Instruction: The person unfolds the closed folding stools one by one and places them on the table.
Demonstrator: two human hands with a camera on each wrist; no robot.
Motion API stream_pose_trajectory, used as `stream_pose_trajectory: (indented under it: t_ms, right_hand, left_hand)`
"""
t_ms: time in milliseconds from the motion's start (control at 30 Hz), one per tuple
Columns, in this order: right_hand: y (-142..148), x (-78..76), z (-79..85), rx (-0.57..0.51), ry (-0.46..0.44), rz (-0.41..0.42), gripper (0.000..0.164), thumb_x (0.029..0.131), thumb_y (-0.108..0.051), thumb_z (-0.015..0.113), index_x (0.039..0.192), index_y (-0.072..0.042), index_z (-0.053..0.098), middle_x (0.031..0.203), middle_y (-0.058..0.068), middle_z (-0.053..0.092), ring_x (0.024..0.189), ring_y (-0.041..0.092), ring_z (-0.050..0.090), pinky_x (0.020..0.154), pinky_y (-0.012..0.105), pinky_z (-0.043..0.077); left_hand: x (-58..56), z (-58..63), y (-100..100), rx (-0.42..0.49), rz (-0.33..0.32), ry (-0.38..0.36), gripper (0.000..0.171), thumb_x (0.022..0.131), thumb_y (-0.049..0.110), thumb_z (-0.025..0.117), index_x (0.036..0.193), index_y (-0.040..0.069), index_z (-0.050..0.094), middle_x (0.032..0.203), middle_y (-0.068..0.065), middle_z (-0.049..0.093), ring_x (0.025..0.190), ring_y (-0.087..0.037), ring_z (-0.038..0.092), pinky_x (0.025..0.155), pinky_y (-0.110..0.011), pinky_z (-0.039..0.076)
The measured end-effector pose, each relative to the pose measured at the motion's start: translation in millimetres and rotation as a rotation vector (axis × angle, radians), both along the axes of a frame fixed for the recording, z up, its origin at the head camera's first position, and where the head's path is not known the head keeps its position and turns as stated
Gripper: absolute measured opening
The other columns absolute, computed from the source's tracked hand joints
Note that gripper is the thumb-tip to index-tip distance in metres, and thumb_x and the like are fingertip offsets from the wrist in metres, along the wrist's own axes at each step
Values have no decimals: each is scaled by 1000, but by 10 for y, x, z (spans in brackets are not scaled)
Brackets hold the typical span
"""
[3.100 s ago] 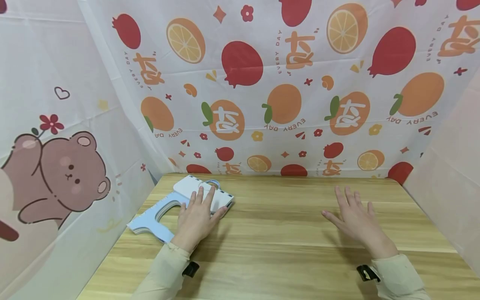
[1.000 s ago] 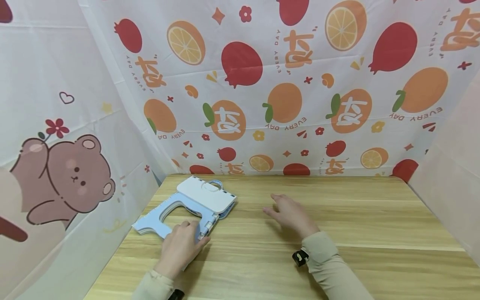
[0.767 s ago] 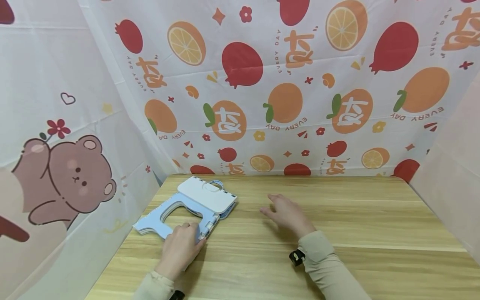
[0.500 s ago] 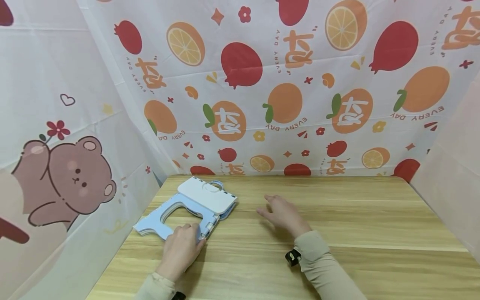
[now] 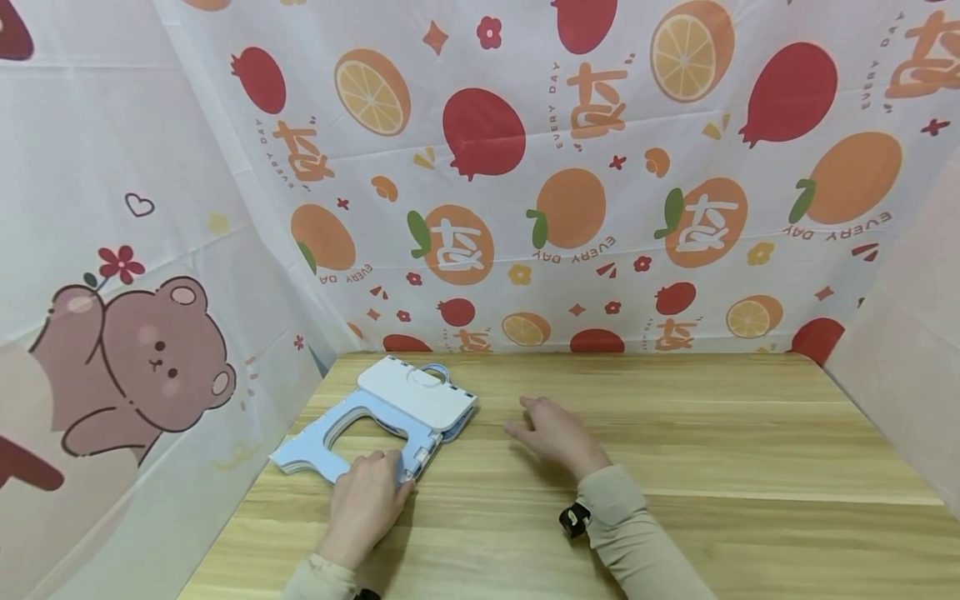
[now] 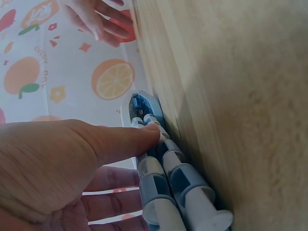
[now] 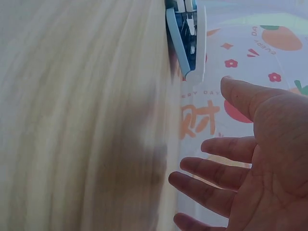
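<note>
A folded plastic stool (image 5: 300, 447), pale blue with a white panel (image 5: 417, 392) and a small loop handle (image 5: 437, 371), lies flat on the left of the wooden table. My left hand (image 5: 365, 500) grips its near right end. In the left wrist view, the thumb (image 6: 130, 143) presses the hinged edge (image 6: 159, 192), while the other fingers reach behind it and their tips are hidden. Right of the stool hovers my right hand (image 5: 557, 433), apart from it and holding nothing. Its fingers (image 7: 207, 192) are spread and slightly bent in the right wrist view.
The wooden table (image 5: 720, 442) extends to the right of both hands. A fruit-print cloth (image 5: 630, 275) hangs behind its back edge. Another cloth with a bear print (image 5: 165, 358) hangs along the left side.
My left hand has moved from over the white panel to the stool's near right end and grips it. From the far right, my right hand has come leftward, closer to the stool.
</note>
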State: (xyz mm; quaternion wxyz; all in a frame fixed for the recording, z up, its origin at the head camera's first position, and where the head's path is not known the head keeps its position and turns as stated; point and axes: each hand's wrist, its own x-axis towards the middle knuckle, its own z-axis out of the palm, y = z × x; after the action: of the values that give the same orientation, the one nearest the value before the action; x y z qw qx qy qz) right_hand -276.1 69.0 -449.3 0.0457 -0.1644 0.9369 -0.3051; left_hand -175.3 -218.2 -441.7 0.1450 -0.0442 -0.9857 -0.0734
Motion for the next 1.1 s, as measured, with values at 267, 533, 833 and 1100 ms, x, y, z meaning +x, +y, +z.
stream_pose_trajectory:
  t_ms: [267,533,833,1100]
  right_hand:
    - [-63,4,-44,11,-13,0,70,105,-48,65,154,0,54,158,20,57,149,41,52,123,58,44]
    - [-78,-19,-70,26,6,0,70,105,-50,65,153,0,56,158,19,58,149,40,53,122,60,44]
    - [-54,-5,-58,6,-18,-13,70,105,-47,66,155,0,53,158,22,56,150,40,51,124,57,43]
    - [-62,-9,-58,15,11,-15,74,105,-50,65,157,0,51,156,23,58,147,41,54,121,58,46]
  left_hand:
    - [5,-22,43,-1,-1,20,36,82,24,93,105,3,75,84,-12,72,72,-32,66,55,-50,53]
    - [6,-40,154,-14,-39,50,36,79,27,94,98,5,74,78,-7,68,69,-31,66,53,-49,53]
    - [12,-40,308,-21,-70,45,38,78,28,95,101,6,76,76,-3,64,68,-25,62,54,-45,51]
    - [24,-33,428,-27,-102,55,37,76,29,96,98,8,76,75,0,63,68,-21,60,56,-43,50]
